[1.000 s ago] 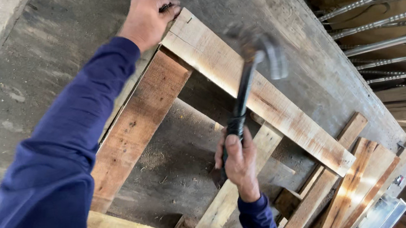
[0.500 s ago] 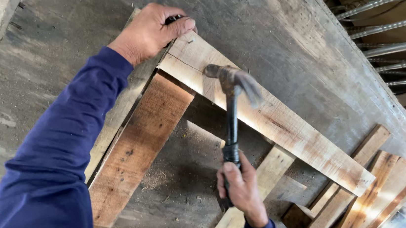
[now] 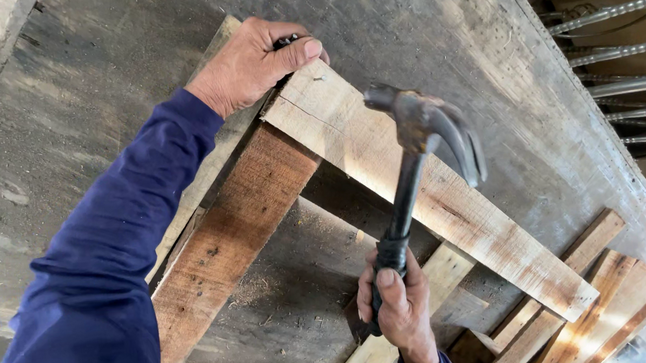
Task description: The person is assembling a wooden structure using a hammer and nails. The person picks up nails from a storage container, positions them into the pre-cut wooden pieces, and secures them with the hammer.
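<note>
Hammer [image 3: 423, 134] in rt hand [image 3: 399, 312] grip

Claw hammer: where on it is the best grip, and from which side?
Grip the claw hammer low on its dark handle, coming from below, as the right hand does. The head points up over the pale plank, leaving only the handle's lower end free.

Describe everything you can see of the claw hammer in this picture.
The claw hammer with dark metal head and black handle is raised above the long pale wooden plank, touching no wood. Its worn, slightly blurred head shows a striking face at upper left and a curved claw at lower right. The right hand grips the handle's lower end.
</note>
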